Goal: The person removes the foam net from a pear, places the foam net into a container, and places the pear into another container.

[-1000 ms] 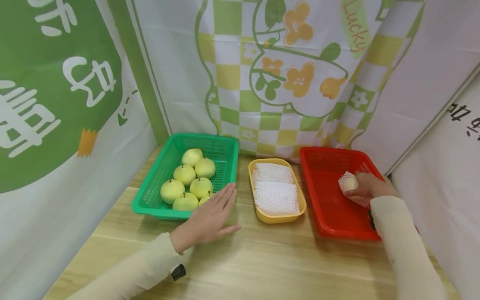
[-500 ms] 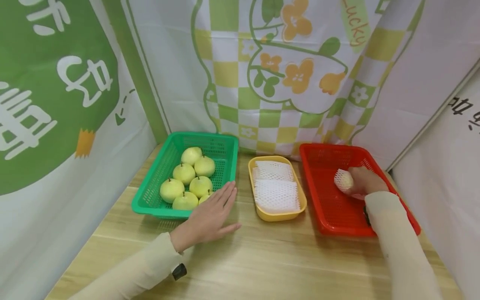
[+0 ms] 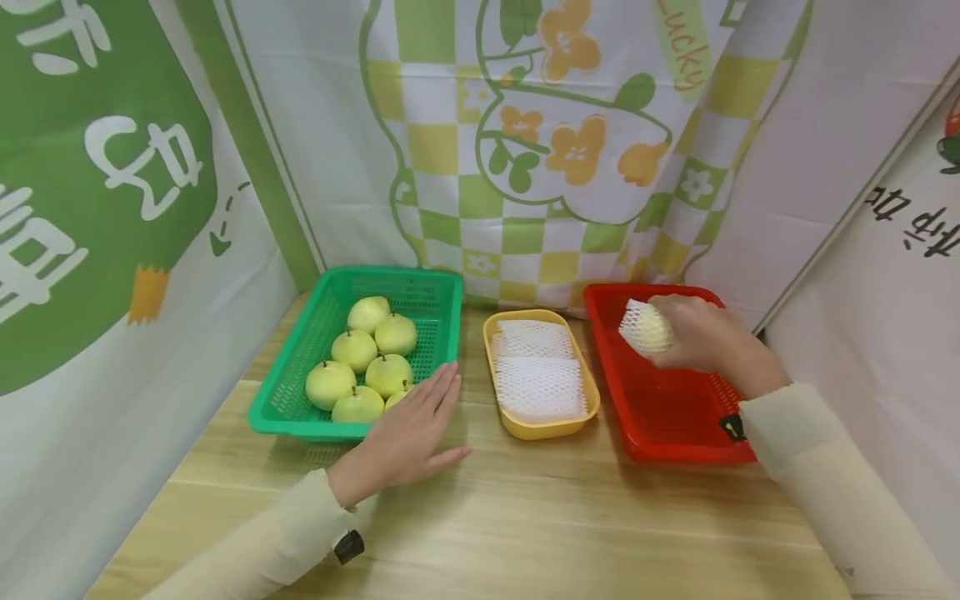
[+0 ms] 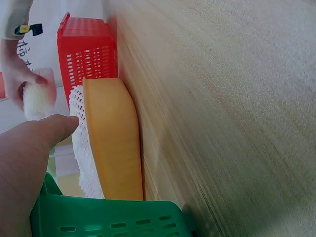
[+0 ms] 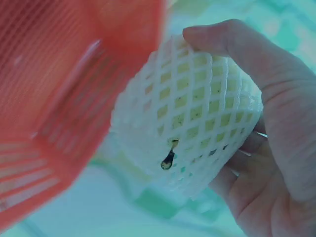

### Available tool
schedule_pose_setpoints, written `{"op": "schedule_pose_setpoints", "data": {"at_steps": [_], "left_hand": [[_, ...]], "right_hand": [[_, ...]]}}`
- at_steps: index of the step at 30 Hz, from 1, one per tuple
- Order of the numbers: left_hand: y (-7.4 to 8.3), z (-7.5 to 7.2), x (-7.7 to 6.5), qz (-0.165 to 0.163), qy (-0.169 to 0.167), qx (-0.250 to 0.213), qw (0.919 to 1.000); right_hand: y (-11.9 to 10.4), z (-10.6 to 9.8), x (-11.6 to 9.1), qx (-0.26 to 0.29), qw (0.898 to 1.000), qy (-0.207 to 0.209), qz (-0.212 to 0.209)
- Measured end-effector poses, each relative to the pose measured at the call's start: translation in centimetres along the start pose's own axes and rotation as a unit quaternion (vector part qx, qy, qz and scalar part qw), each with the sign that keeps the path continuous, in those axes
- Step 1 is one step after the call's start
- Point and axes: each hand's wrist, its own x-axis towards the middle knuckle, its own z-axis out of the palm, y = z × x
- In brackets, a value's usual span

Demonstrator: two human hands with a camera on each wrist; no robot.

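Note:
My right hand (image 3: 701, 333) grips a pale green pear (image 5: 197, 103) that wears a white foam net sleeve (image 5: 163, 98). The pear's dark stem pokes out through the mesh in the right wrist view. In the head view this hand is raised over the red basket (image 3: 648, 425). My left hand (image 3: 405, 433) lies with straight fingers across the near right corner of the green basket (image 3: 453, 325), fingertips at its rim. Several bare pears (image 3: 358, 406) sit in that basket, one partly hidden behind the left hand.
Between the two baskets stands a small yellow tray (image 3: 551, 430) with stacked white foam net sleeves (image 3: 540, 387). All three containers rest on a wooden table (image 3: 525, 517). A checked, flowered curtain (image 3: 540, 242) hangs behind them, with printed white walls at both sides.
My right hand has lifted the netted pear from low inside the red basket, up and to the left. The left hand has stayed at the green basket. The head view has shifted slightly right.

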Motion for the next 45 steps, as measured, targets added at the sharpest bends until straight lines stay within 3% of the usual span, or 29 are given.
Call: {"op": "schedule_pose_setpoints", "data": {"at_steps": [8,11,17,21,29,31,34,36,38,40,42,45], "left_hand": [[-0.3,0.0,-0.2,0.001,0.001,-0.001,1.0000],[-0.3,0.0,-0.2,0.002,0.004,0.005,1.0000],[-0.2,0.1,-0.1,0.008,0.014,0.018,0.9997],[-0.2,0.2,-0.2,0.007,0.025,0.016,0.9995],[0.1,0.0,-0.3,-0.003,0.030,0.018,0.9994],[0.8,-0.3,-0.7,0.003,0.058,0.033,0.9978],[2.2,-0.8,-1.8,0.038,0.131,0.039,0.9899],[3.2,-0.9,-2.6,0.066,0.178,0.014,0.9816],[3.9,-0.7,-3.2,0.084,0.189,-0.041,0.9775],[4.2,-0.2,-3.3,0.086,0.155,-0.116,0.9773],[4.2,0.7,-2.8,0.076,0.099,-0.190,0.9737],[3.9,2.2,-1.6,0.067,0.037,-0.271,0.9596]], "right_hand": [[-8.0,-0.1,-2.2,0.002,0.999,0.002,-0.054],[-10.3,0.9,-3.0,0.000,0.996,0.000,-0.084],[-13.9,4.3,-4.5,-0.001,0.994,-0.043,-0.105],[-15.5,7.4,-4.7,-0.005,0.989,-0.072,-0.133],[-16.5,12.4,-4.5,0.010,0.984,-0.120,-0.131],[-16.4,12.9,-4.8,0.028,0.983,-0.126,-0.130],[-15.8,13.0,-5.3,0.070,0.980,-0.139,-0.126],[-15.2,12.9,-5.9,0.094,0.978,-0.139,-0.123],[-14.5,12.8,-6.5,0.116,0.977,-0.133,-0.119],[-13.7,12.8,-7.1,0.130,0.978,-0.122,-0.110],[-13.1,12.9,-7.6,0.144,0.978,-0.113,-0.103],[-12.4,13.4,-8.1,0.161,0.977,-0.104,-0.097]]}}
